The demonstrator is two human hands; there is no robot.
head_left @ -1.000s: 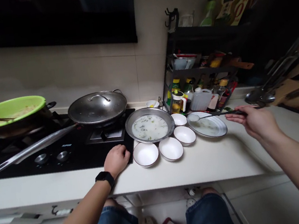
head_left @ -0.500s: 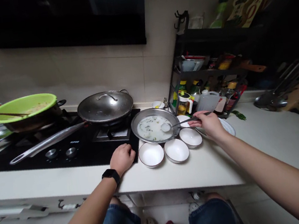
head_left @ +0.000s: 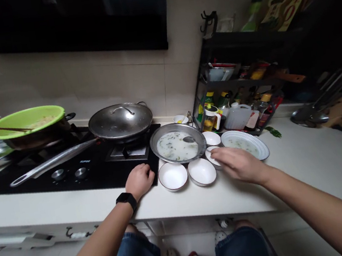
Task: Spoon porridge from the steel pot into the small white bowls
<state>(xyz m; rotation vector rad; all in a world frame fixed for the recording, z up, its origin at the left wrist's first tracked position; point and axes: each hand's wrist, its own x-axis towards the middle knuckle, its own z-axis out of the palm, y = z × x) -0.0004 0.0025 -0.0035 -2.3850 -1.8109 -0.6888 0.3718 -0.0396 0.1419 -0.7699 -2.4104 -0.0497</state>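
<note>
In the head view, a wide metal basin [head_left: 154, 153] holds a milky soup [head_left: 172, 148] with bits of green. A ladle [head_left: 188, 139] dips into it at the right side. My right hand [head_left: 242, 164] is closed on the ladle's handle, which the fingers mostly hide. That hand hovers over a white bowl [head_left: 213, 161] and partly covers it. Two more white bowls, a left one [head_left: 173, 177] and a middle one [head_left: 202, 172], stand in front of the basin. My left hand [head_left: 139, 181] rests with curled fingers at the cooktop's front right corner, holding nothing.
Behind my right hand are another white bowl [head_left: 212, 138] and a ribbed plate [head_left: 264, 148] of soup. A lidded wok [head_left: 121, 121] and a green basin [head_left: 26, 118] sit on the cooktop [head_left: 94, 172]. A rack [head_left: 241, 37] with bottles stands at the back right.
My right hand has come lower and nearer the front bowls, uncovering the ribbed plate. The ladle's head now sits deeper in the soup, tilted differently. My left hand is still.
</note>
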